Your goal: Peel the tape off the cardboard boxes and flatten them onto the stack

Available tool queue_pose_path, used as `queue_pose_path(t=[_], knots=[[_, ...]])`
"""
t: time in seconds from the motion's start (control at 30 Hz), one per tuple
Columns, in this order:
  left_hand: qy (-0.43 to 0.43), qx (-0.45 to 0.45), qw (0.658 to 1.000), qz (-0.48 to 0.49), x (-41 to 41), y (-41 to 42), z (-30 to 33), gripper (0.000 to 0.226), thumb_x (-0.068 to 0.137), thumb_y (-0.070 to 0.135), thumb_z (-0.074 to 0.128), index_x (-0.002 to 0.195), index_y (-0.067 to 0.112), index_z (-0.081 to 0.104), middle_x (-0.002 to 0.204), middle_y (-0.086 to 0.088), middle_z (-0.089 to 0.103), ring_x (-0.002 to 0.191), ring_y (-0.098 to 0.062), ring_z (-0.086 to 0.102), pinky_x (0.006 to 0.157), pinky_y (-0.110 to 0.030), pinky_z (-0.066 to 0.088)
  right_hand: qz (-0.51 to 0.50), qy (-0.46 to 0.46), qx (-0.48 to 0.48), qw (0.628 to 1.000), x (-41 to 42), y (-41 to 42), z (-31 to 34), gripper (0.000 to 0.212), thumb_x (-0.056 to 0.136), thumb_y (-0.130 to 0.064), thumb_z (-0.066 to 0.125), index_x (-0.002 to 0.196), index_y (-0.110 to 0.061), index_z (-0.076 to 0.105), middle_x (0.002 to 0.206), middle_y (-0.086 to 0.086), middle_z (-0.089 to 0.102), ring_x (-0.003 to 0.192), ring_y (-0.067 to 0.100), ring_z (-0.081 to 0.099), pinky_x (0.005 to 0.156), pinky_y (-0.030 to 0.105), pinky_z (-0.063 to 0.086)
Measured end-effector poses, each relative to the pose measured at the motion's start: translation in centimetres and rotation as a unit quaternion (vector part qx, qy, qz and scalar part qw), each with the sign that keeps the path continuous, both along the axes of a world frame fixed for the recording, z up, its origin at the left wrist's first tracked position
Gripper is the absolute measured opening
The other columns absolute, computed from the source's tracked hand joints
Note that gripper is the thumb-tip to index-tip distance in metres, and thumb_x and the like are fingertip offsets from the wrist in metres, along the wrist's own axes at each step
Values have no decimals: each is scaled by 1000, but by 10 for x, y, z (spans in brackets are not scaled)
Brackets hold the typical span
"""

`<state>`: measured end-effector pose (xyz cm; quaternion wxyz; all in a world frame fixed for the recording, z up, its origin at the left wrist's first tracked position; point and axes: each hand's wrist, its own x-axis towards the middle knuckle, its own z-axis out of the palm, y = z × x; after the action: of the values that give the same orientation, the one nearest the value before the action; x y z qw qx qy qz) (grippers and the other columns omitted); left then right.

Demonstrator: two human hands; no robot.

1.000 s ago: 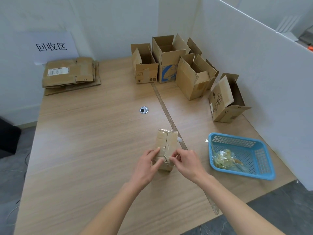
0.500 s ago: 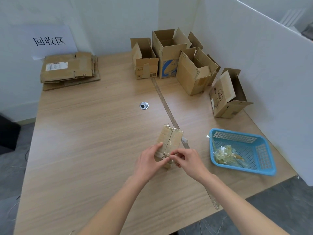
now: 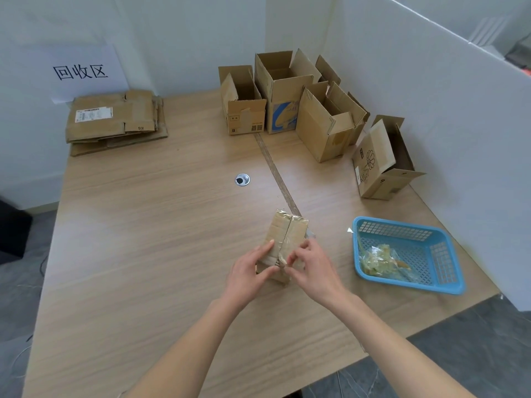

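Observation:
A small taped cardboard box (image 3: pixel 287 231) stands on the wooden table (image 3: pixel 143 254) in front of me. My left hand (image 3: pixel 250 272) grips its near left side, thumb and fingers curled round the edge. My right hand (image 3: pixel 311 271) pinches a strip of clear tape (image 3: pixel 282 258) at the box's near end, along the centre seam. A stack of flattened boxes (image 3: pixel 115 120) lies at the far left corner under a paper sign (image 3: pixel 82 71).
Several open cardboard boxes (image 3: pixel 283 93) stand along the back and right, one (image 3: pixel 382 162) near the white partition. A blue plastic basket (image 3: pixel 408 254) with crumpled tape sits to the right. A cable grommet (image 3: pixel 242 179) and a tape strip (image 3: pixel 275 170) mark the table's middle.
The hands stay on the small box; the right fingers have shifted along its near end and now pinch the tape at the seam. The camera view moved slightly.

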<state>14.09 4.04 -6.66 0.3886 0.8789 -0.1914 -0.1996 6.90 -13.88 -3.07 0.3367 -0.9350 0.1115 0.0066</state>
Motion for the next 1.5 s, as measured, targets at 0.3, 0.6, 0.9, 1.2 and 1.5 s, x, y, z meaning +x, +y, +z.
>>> queue_pose_path(t=[0.3,0.6,0.9,1.2,1.5], knots=[[-5,-18,1000,4,-4,-8,1,86,64,72,72,144,50,49,136,22,62,121,-3,59,100,-32,50,83,40,-42,995,15,-25,18,13,93,-8,66,100,-17,72,82,-11,68,78,16,57,73,30,42],[-32,-13,994,106,-11,-25,5,85,63,47,91,140,38,58,137,15,61,123,-12,59,90,-30,49,235,65,-176,954,44,-18,21,32,94,-7,54,114,-23,74,101,9,72,94,35,63,73,43,51],[-50,-1,997,57,-3,-14,7,79,69,46,86,141,43,55,136,18,62,121,-11,61,91,-32,51,98,-41,117,987,-3,-33,-10,65,95,-38,70,153,-33,41,155,-15,42,125,2,57,105,19,45],[-70,-4,997,32,-1,-14,-2,76,72,31,86,140,47,55,136,24,61,123,-10,61,91,-40,54,71,-164,-133,975,-15,-14,-29,33,77,-29,78,105,-18,63,116,-8,62,102,11,62,63,20,49],[-100,27,994,21,-1,-21,4,69,77,28,85,140,40,58,134,19,64,121,-15,62,86,-36,53,53,-198,-55,977,-27,-30,-47,24,81,-3,82,101,-14,78,119,-9,72,98,8,71,79,30,59]])
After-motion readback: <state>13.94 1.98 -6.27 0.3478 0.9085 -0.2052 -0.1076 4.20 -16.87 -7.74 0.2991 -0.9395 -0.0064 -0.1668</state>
